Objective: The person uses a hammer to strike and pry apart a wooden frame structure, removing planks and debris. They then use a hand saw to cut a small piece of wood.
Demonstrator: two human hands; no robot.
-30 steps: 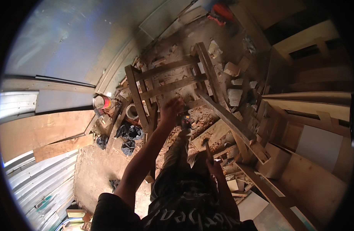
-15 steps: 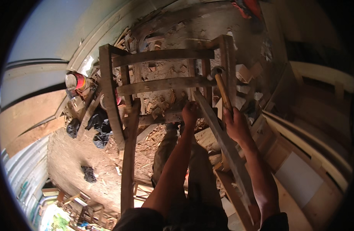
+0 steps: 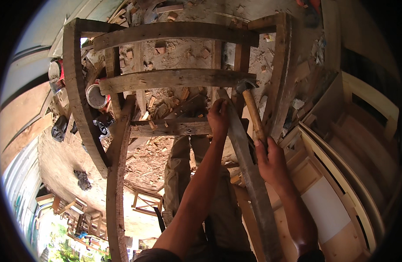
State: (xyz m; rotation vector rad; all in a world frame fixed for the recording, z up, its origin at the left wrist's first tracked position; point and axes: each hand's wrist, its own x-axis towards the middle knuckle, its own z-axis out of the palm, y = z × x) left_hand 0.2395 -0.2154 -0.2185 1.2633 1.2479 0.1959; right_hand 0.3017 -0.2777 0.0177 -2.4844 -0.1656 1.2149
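The right hand (image 3: 271, 159) has its fingers clamped around the handle of a hammer (image 3: 253, 111), whose head is at the right end of the middle crosspiece (image 3: 166, 80) of a rough wooden frame (image 3: 175, 34), though whether the two touch is hard to tell. The left hand (image 3: 218, 120) is at the upper end of a long slanting beam (image 3: 249, 174), its fingers curled, and I cannot tell whether they grip anything; beneath the frame, wood chips (image 3: 144, 165) litter the floor (image 3: 57, 161), with a round bucket (image 3: 97, 97) beside its left post
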